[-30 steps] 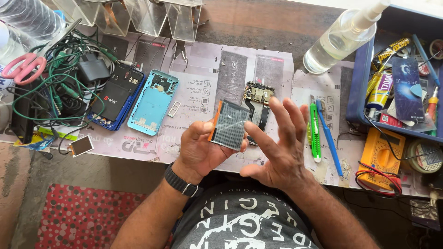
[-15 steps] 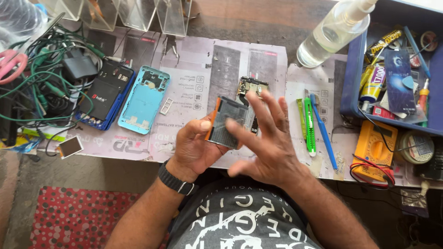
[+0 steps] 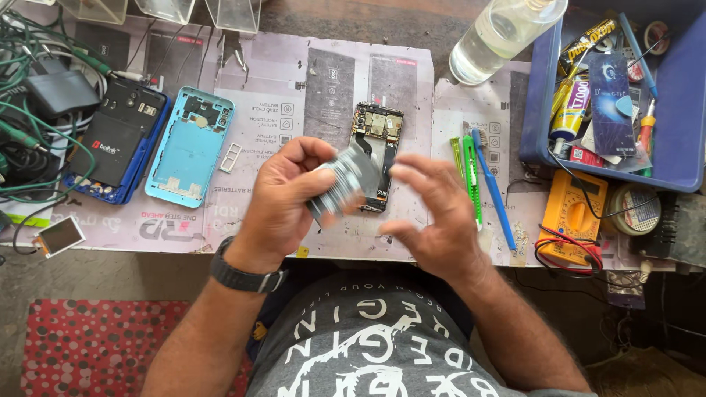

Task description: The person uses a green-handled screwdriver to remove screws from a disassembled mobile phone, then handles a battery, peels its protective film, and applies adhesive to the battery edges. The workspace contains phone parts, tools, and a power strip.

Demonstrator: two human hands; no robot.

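1. The left hand point(image 3: 283, 202) is gripping a blurred grey flat phone part point(image 3: 344, 184), fingers clamped on it above the paper-covered bench point(image 3: 243, 228).
2. The right hand point(image 3: 434, 213) is hovering just beside it, fingers spread apart.
3. A circuit board point(image 3: 376, 129) is lying behind them.

Blurred grey part point(image 3: 344, 184) half hidden by left hand point(image 3: 283, 206)

Left hand point(image 3: 283, 198) grips blurred grey battery point(image 3: 342, 180); right hand point(image 3: 434, 220) spread open beside it
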